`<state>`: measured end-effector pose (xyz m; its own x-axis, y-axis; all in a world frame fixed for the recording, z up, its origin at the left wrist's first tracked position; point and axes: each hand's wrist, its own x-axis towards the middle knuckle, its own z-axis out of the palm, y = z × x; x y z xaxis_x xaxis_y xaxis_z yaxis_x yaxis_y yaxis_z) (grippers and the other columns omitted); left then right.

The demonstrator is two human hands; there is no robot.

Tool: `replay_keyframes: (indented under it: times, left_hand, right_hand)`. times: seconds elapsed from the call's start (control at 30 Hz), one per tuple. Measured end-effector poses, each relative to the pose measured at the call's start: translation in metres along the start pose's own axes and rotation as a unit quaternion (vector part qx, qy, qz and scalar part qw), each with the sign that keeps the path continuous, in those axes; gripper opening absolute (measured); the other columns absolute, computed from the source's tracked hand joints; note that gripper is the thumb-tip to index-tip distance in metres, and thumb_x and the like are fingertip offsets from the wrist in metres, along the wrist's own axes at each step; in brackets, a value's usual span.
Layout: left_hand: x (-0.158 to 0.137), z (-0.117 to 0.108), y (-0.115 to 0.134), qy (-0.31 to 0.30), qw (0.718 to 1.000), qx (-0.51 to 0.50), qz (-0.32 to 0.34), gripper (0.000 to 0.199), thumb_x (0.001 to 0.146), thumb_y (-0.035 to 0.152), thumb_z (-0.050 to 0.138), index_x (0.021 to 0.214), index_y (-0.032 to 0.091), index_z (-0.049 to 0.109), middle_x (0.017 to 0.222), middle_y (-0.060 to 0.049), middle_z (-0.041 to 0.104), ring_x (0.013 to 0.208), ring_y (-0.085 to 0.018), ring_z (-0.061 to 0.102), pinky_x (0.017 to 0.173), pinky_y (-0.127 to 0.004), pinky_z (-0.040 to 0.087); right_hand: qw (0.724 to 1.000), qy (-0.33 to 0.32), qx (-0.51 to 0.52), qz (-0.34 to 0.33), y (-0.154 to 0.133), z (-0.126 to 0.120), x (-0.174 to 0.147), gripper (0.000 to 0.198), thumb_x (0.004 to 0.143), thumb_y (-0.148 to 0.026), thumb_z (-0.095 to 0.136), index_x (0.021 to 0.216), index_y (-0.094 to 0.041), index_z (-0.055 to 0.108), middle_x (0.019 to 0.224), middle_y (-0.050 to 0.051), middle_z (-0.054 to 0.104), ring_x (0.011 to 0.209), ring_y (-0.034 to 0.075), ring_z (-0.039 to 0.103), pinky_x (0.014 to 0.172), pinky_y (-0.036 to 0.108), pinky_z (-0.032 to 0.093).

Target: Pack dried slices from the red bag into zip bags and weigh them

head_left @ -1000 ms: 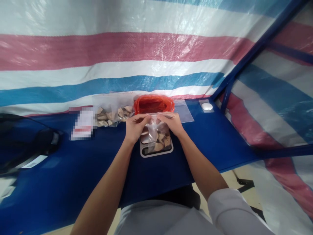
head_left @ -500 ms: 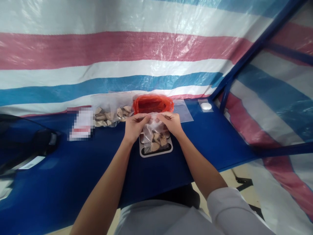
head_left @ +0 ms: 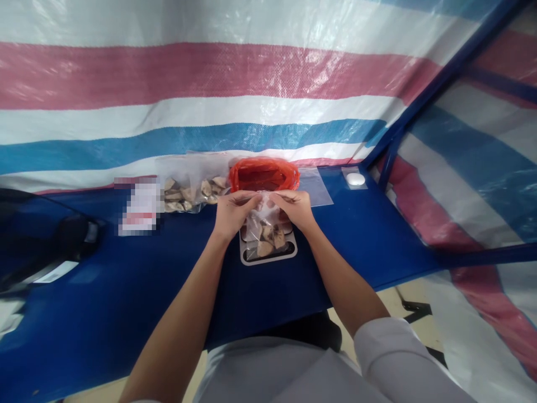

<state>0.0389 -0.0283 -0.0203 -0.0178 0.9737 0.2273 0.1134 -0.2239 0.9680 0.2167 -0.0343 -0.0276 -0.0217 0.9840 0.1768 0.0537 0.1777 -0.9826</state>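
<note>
My left hand (head_left: 235, 212) and my right hand (head_left: 296, 209) pinch the top edge of a clear plastic bag (head_left: 257, 223) between thumbs and fingers, close together. Inside the bag lie several pale brown, dark-marked pieces (head_left: 272, 239) that look like dried slices. The bag's lower part rests on a white-rimmed kitchen scale (head_left: 268, 261) with a dark front panel, much of it covered by the bag. Right behind my hands stands a red plastic bag (head_left: 265, 174) with its mouth open; what it holds cannot be made out.
Left of the red bag are two filled clear bags (head_left: 178, 197) of similar pieces and a blurred-out paper (head_left: 140, 207). To the right lie a flat clear bag (head_left: 315, 187) and a white oval object (head_left: 356, 179). A black item (head_left: 71, 240) occupies the blue table's (head_left: 138, 302) left side.
The camera view has shifted slightly. Both hands keep their pinch on the bag's top edge, and the bag remains on the scale.
</note>
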Motion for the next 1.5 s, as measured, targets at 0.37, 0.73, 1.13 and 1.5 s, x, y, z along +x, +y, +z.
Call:
replay_keyframes:
  times: [0.37,0.73,1.13,1.5]
  left_hand:
    - [0.002,-0.002,-0.004,0.003,0.998,-0.066,-0.019,0.024,0.067,0.039,0.083,0.072,0.016,0.078,0.068,-0.005,0.075,0.059,-0.017,0.067,0.058,-0.026,0.054]
    - [-0.001,-0.007,0.001,-0.024,0.997,-0.066,-0.036,0.025,0.071,0.042,0.08,0.069,0.018,0.078,0.066,-0.004,0.073,0.057,-0.015,0.064,0.057,-0.027,0.055]
    - [-0.003,-0.01,0.003,-0.048,0.996,-0.073,-0.028,0.033,0.08,0.05,0.075,0.073,0.018,0.077,0.063,-0.003,0.071,0.05,-0.014,0.062,0.047,-0.024,0.049]
    - [0.008,-0.03,0.022,0.048,0.987,-0.152,-0.019,0.035,0.076,0.053,0.076,0.076,0.018,0.076,0.073,-0.003,0.073,0.067,-0.015,0.066,0.064,-0.025,0.054]
  right_hand:
    - [0.999,0.032,0.006,-0.013,0.004,-0.003,0.005,0.027,0.076,-0.048,0.073,0.073,-0.021,0.076,0.07,0.002,0.074,0.06,0.015,0.064,0.054,0.026,0.052]
    - [1.0,0.016,0.009,-0.008,0.006,-0.003,0.008,0.03,0.075,-0.05,0.076,0.078,-0.02,0.076,0.07,0.002,0.075,0.059,0.015,0.064,0.052,0.025,0.051]
    - [0.996,0.022,0.084,0.028,0.002,-0.008,0.009,0.033,0.071,-0.051,0.081,0.083,-0.02,0.079,0.071,0.002,0.075,0.061,0.017,0.07,0.047,0.024,0.054]
    - [0.992,-0.12,0.043,0.021,-0.018,0.01,0.001,0.031,0.072,-0.043,0.081,0.093,-0.02,0.076,0.091,0.003,0.077,0.082,0.018,0.073,0.066,0.026,0.06]
